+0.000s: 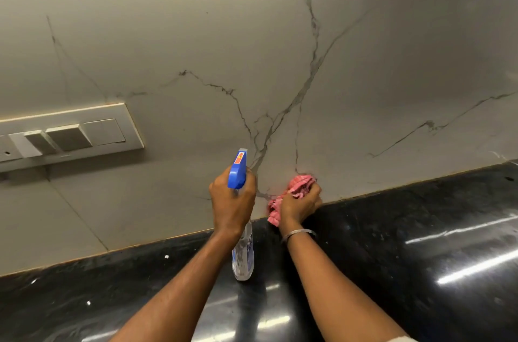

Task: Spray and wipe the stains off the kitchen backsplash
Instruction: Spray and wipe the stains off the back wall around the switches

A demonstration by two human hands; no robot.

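Grips bottle in left hand, nozzle facing backsplash, likely ready to spray; clutches bunched cloth in right hand, pressed low on backsplash just right of bottle, at far counter edge, presumably scrubbing.

Loads of open countertop right and near left. Far left, switch panel jutting off the backsplash; spray bottle blocking dead centre.
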